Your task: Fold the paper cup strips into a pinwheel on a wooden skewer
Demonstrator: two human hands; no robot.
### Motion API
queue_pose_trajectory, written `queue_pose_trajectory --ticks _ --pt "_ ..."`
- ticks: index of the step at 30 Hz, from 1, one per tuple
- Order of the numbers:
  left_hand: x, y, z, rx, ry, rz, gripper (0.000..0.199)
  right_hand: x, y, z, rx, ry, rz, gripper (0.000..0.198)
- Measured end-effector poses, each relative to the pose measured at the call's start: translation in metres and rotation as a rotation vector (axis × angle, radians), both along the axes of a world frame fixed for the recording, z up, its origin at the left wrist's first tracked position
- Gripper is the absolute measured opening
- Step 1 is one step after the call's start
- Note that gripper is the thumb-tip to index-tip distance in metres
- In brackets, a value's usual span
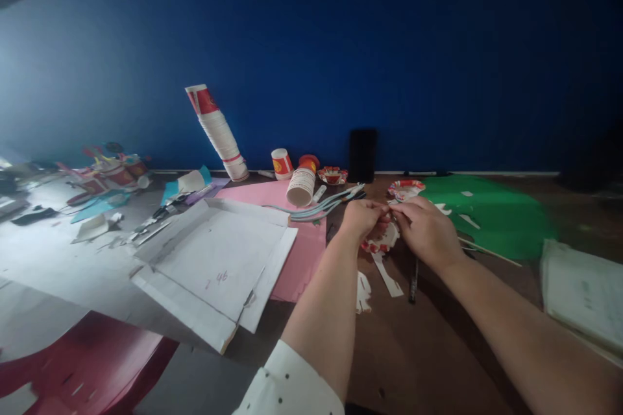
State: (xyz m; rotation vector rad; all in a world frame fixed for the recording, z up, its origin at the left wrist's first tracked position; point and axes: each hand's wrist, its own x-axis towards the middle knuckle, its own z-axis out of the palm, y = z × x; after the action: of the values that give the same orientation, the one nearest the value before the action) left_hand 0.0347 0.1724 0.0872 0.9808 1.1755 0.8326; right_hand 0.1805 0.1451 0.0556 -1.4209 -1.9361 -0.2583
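Note:
My left hand [365, 219] and my right hand [431, 232] meet over the table, fingertips pinched together almost touching. What sits between the fingertips is too small to make out. Just beneath them is a cut red-and-white paper cup piece [382, 244], partly covered by my fingers; I cannot tell if it is gripped or only lies there. A white paper strip [387, 275] and a notched paper scrap [363, 292] lie nearer to me. Beside my right wrist is a thin dark pen-like stick [413, 282]. Another cut cup with a colourful rim [406, 190] stands behind my hands.
A tall leaning stack of paper cups [219, 133] and a lying stack [302, 185] are at the back. An opened white box [219, 259] lies left on pink paper [302, 259]. Green paper [496, 214] is right, a dark phone-like slab [363, 154] against the blue wall.

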Motion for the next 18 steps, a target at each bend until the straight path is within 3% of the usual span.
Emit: queue_pose_trajectory --ticks 9,18 --pt "-0.0008 0.0016 -0.0039 0.015 -0.001 -0.011 0.008 0.0076 0.0029 -0.0011 -0.074 0.042 -0.029 0.025" --pt "-0.0012 0.0028 -0.0046 0.000 0.008 -0.047 0.012 0.0031 -0.0024 0.0060 -0.037 0.019 -0.016 0.024"
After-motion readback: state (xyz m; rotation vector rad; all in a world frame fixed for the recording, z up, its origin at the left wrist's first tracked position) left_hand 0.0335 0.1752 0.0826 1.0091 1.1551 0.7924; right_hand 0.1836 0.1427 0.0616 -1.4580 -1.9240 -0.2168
